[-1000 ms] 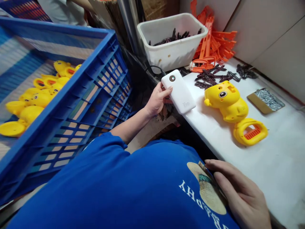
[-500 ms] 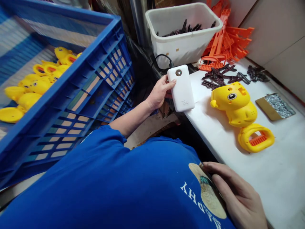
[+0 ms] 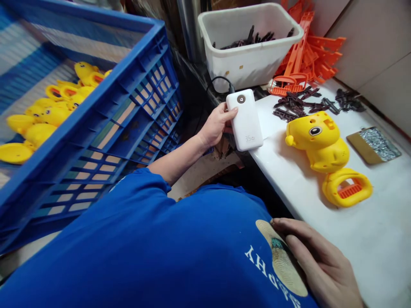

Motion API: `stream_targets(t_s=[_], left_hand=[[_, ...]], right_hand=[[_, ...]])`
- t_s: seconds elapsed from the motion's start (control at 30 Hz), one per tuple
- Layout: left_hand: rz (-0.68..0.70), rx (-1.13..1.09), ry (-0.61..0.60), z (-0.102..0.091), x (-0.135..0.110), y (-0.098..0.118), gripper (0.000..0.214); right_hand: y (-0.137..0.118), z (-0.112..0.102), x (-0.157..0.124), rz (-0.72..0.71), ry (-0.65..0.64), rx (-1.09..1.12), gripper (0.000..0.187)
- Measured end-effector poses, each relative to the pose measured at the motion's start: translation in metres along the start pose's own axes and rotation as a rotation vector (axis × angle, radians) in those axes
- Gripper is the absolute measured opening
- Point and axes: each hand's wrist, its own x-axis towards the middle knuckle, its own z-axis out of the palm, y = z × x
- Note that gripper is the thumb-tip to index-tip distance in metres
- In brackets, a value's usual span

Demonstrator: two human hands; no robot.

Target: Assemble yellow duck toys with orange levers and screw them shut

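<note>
My left hand [image 3: 215, 126] grips a white power bank [image 3: 245, 120] by its left edge, holding it at the near left corner of the white table [image 3: 379, 239]. A black cable [image 3: 219, 81] plugs into its top. My right hand [image 3: 321, 265] rests flat against the front of my blue shirt [image 3: 160, 252], fingers stretched out, holding nothing. A yellow duck-shaped toy shell [image 3: 317, 141] lies on the table to the right of the power bank, with a yellow handle piece with an orange insert [image 3: 347, 188] just below it.
A blue crate [image 3: 105, 128] at my left holds several yellow toy parts [image 3: 48, 119]. A white bin [image 3: 250, 47] of dark clips stands at the back, orange plastic frames [image 3: 308, 55] beside it. Loose dark clips [image 3: 302, 105] and a tray of screws [image 3: 374, 144] lie on the table.
My left hand turned the power bank more upright and drew it slightly toward the table corner; the view shifted a little. My right hand stayed on my shirt.
</note>
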Motion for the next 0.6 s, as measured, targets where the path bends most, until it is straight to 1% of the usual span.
stream_targets(t_s=[0.27, 0.33, 0.37, 0.43, 0.5, 0.57, 0.6], left_hand=[[-0.058, -0.025, 0.050, -0.001, 0.000, -0.002, 0.028], [-0.072, -0.032, 0.061, 0.000, 0.000, -0.004, 0.028], [-0.072, -0.035, 0.064, 0.000, 0.000, -0.004, 0.029], [-0.063, -0.037, 0.070, 0.001, 0.000, -0.005, 0.031], [-0.055, -0.037, 0.077, 0.002, 0.000, -0.006, 0.032], [-0.053, -0.037, 0.081, 0.003, 0.000, -0.006, 0.034], [-0.051, -0.036, 0.080, 0.003, 0.000, -0.006, 0.034]], right_hand=[[-0.001, -0.002, 0.002, -0.043, -0.018, -0.039, 0.016], [-0.001, -0.001, 0.006, -0.101, -0.021, -0.076, 0.016], [-0.001, 0.000, 0.010, -0.155, -0.022, -0.112, 0.017], [-0.004, 0.006, 0.025, -0.303, -0.011, -0.244, 0.020], [-0.008, 0.014, 0.047, -0.452, 0.015, -0.456, 0.027], [-0.013, 0.024, 0.072, -0.540, 0.017, -0.684, 0.036], [-0.015, 0.029, 0.085, -0.559, -0.006, -0.771, 0.041]])
